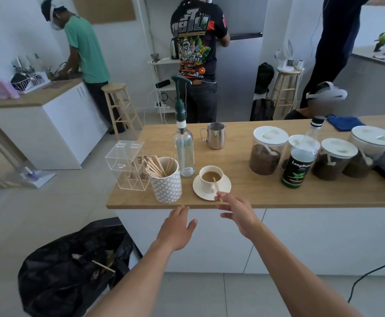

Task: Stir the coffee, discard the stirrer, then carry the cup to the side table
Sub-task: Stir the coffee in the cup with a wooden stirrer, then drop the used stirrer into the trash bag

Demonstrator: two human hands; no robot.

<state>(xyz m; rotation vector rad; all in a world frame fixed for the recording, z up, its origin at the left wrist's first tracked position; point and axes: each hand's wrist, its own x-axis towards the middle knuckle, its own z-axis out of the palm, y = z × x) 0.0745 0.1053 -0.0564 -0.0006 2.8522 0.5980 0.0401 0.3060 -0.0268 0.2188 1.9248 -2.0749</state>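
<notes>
A white cup (210, 179) of milky coffee stands on a white saucer (225, 186) near the front edge of the wooden counter (255, 195). A thin wooden stirrer (216, 185) leans in the cup, its top end pinched between thumb and forefinger of my right hand (236, 211). My left hand (178, 227) hovers below the counter's front edge, fingers spread, holding nothing. A bin lined with a black bag (72, 268) sits on the floor at lower left with a used stirrer inside.
Left of the cup stand a patterned holder of stirrers (166, 184), a clear acrylic box (127, 165) and a pump bottle (183, 145). A steel jug (215, 136), a dark syrup bottle (301, 161) and several lidded jars (266, 152) line the counter. Several people stand behind it.
</notes>
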